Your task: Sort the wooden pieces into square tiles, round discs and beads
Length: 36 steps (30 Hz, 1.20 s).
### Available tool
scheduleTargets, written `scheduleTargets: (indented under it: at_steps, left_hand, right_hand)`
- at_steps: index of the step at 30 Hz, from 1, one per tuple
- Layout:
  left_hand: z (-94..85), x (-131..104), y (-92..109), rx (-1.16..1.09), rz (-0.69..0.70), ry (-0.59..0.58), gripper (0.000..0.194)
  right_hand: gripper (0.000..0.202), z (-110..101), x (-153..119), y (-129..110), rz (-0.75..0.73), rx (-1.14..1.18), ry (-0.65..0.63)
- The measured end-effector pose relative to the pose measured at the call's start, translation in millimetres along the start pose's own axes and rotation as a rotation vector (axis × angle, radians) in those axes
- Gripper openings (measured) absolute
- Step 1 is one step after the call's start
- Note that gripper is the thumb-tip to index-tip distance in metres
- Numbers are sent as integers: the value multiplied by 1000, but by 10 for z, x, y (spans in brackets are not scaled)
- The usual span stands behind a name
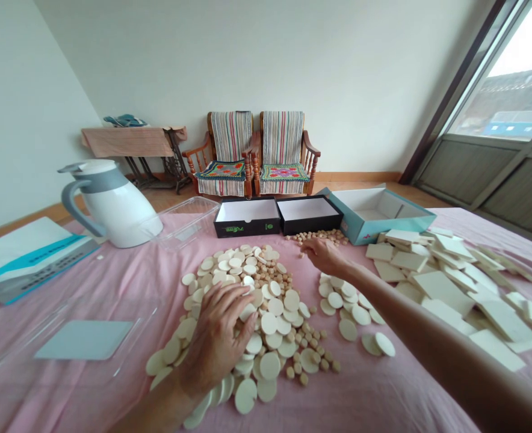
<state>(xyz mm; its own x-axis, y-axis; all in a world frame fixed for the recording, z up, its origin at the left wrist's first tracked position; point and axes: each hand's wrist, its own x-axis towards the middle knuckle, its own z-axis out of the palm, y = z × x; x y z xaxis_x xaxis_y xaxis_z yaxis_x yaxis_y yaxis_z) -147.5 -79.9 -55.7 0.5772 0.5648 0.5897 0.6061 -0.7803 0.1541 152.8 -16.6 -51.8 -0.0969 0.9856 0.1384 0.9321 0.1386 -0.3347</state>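
Observation:
My left hand [218, 334] rests on a heap of pale round wooden discs [269, 365], its fingers stretched over them and the thumb apart. Small light-brown wooden cubes [313, 337] are mixed into this heap and lie along its right side. Farther forward, my right hand [324, 255] is closed with its fingers bent downward. One small cube [301, 255] shows just below its fingertips; whether they grip anything is hidden. Just beyond that hand lies a separate cluster of small cubes [333, 236]. A smaller group of discs [348, 329] sits under and beside my right forearm.
Two black boxes with white insides [247, 227] [311, 224] and a light-blue box [386, 227] stand at the far edge. Square wooden pieces [442, 288] are heaped right. At left are a white jug [121, 210], clear plastic trays [187, 219] and a white-blue box [31, 264].

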Motion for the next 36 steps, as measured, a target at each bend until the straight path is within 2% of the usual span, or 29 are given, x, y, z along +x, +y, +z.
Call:
scheduleTargets:
  at_steps: [3,7,13,16,19,22,26,29,31,34,36]
  left_hand:
    - [3,0,1,3,-4,-3,25]
    - [7,0,0,-1,-5,-7,25]
    - [9,-13,-2,1,-3,-15,26]
    - [9,-11,0,2,-4,-16,25]
    - [9,-6,-3,4,-5,-21,25]
    - [11,-8,-8,4,-4,-24,25]
    - [12,-18,-8,3,-1,-24,25]
    - [7,-19,-3,7,-2,-22,25]
    - [4,-17,-1,8,-3,-27,25]
    - [1,-18,-1,8,-5,-39,25]
    - [3,-17,-5,11,-5,-38,25]
  right_hand:
    - [29,113,32,-80,-45,49,-43]
    - [42,129,25,-116,-20,69,15]
    - [30,179,-137,-356,-158,146,-96]
    - [26,243,-181,-427,-182,126,-85]
    - [20,272,-170,-396,-196,91,-73]
    - [20,227,-101,-266,-125,17,9]
    - [22,76,41,-38,49,-76,156]
    - [25,-5,73,3,109,-105,215]
    - [25,-10,30,-73,46,-76,163]
    - [21,49,-88,-273,-98,46,-52]
    - [16,111,-150,-399,-122,105,-149]
